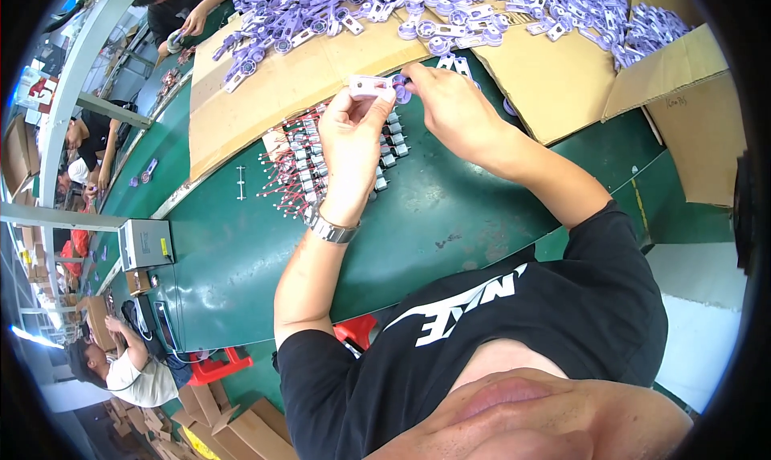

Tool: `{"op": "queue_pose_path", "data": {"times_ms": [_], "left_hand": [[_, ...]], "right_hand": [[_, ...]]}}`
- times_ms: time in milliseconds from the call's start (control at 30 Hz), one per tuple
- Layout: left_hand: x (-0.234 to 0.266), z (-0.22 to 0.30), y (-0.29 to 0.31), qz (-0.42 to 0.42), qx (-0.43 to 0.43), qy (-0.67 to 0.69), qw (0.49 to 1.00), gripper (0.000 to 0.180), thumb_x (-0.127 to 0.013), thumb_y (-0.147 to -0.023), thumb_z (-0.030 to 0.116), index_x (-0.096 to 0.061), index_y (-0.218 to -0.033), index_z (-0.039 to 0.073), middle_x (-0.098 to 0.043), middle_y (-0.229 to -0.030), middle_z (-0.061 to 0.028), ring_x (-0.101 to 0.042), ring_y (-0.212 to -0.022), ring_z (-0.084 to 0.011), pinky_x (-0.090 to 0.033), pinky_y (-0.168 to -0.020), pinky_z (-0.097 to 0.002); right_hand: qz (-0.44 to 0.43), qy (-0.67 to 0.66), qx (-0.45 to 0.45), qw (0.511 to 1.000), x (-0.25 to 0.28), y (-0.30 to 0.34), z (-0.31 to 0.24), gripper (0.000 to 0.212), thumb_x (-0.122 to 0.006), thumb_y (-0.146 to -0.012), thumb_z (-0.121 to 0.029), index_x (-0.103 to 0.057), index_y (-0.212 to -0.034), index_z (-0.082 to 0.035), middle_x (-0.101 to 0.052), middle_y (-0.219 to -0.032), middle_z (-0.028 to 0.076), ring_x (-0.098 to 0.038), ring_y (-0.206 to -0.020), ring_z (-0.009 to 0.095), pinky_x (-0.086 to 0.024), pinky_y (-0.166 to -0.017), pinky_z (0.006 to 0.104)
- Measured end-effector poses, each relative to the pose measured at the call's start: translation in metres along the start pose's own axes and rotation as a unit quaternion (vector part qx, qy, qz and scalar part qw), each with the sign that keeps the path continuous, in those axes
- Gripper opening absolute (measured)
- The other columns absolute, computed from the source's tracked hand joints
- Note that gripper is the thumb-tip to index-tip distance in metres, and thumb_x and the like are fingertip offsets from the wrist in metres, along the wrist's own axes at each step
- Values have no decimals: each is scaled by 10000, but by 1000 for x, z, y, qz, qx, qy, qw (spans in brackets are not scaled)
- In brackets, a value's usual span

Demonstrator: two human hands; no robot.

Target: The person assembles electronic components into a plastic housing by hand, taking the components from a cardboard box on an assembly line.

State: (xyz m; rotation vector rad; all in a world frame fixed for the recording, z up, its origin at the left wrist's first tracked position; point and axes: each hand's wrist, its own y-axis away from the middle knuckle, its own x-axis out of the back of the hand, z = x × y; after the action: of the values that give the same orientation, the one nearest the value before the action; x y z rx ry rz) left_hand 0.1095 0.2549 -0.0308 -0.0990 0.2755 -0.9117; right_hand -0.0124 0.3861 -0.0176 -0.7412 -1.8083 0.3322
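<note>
In front of me I hold a small white plastic housing with a slot in its face. My left hand is closed on it, the thumb along its lower edge. A purple round piece sits at its right end; whether the two are joined I cannot tell. The bent fingers of my right hand close at that round piece, their tips partly hidden. Below my hands lie rows of small silver motors with red wires, partly covered by my left forearm.
Flattened cardboard bears a large heap of purple and white plastic parts. At the right stands an open cardboard box. A small white stick-like part lies on the green table. A grey metal box stands left; other people work beyond.
</note>
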Motion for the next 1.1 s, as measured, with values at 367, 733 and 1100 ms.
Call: {"op": "queue_pose_path", "data": {"times_ms": [367,733,1100], "left_hand": [[-1,-9,1,30,-29,-41,998,130,-732,-951,38,-709,-1078,23,-730,-1002,-26,-663,-903,-91,-534,-831,-245],[0,-4,0,-15,11,31,999,126,-698,-987,80,-692,-1098,21,-710,-1085,-57,-677,-991,-131,-580,-915,-309],[8,4,-7,-23,36,81,996,127,-661,-1005,63,-656,-1115,0,-670,-1159,-94,-675,-1083,-187,-598,-987,-384]], "right_hand": [[-37,-114,-106,987,8,-7,8,226,-701,-879,-31,-655,-1091,36,-696,-950,243,-687,-901,445,-536,-793,499],[60,-191,-81,976,4,-9,-3,224,-724,-862,-1,-693,-1083,-15,-660,-963,107,-622,-807,239,-513,-726,360],[66,-131,-24,989,1,-10,6,252,-805,-867,-115,-752,-1107,-57,-695,-908,27,-619,-849,91,-493,-678,257]]}}
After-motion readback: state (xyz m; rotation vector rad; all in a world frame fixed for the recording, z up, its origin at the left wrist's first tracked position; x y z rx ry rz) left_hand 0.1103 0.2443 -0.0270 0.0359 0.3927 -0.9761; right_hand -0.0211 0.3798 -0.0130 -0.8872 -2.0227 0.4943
